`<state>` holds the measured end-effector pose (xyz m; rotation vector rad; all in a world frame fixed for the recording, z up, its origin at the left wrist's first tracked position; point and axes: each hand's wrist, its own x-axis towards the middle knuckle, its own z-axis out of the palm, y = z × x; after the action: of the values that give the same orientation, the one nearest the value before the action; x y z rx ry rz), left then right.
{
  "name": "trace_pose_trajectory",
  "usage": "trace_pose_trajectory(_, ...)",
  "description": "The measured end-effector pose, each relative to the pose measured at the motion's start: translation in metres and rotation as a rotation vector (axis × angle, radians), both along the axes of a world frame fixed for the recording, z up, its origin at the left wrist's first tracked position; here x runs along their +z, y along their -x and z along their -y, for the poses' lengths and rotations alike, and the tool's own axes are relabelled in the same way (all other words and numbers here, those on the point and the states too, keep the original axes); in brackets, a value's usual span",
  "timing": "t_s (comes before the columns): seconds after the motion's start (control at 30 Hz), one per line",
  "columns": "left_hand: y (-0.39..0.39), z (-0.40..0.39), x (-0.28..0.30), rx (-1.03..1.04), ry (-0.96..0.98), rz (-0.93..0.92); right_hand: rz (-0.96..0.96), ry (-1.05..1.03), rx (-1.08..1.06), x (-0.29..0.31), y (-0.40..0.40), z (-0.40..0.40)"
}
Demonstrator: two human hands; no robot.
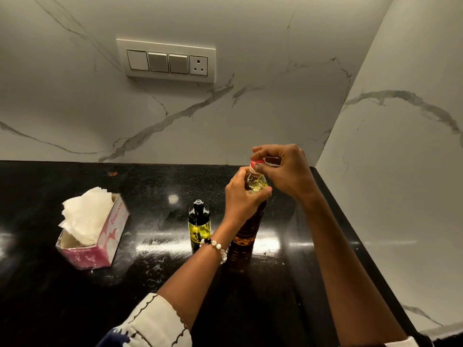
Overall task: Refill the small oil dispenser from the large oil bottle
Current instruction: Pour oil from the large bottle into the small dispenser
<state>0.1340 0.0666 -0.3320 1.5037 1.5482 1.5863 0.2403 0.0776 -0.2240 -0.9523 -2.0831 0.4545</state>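
A: What's hidden or hard to read?

B: The big bottle (246,234) stands upright on the black counter (75,284), at about 3 o'clock of the dispenser (199,222), just beside it. Left hand (244,196) wraps its shoulder, so neck and upper body are mostly covered. Left wrist with its bracelet (215,245) crosses the dispenser's lower corner. Label unreadable; the lower body looks dark.

A: The cap?

B: Red cap (258,163), only a sliver shows. Right hand (283,169) pinches it, fingers curled over the top. On or loose, cannot tell.

A: Dispenser top?

B: Black, seated on it. Yellow oil inside; level hard to judge.

A: Count.

B: Two bottles, two hands, one cap in view. One tissue box (94,234) at 9 o'clock of the dispenser, well apart. One switch plate (166,61) at 12 o'clock on the marble wall: three switches, one socket. Both sleeves cut off at the bottom edge.
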Motion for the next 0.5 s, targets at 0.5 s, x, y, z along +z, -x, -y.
trace_pose_trajectory(0.5, 0.000, 0.001, 0.001, 0.009, 0.005, 0.007, 0.017, 0.103, 0.018, 0.003, -0.002, 0.001)
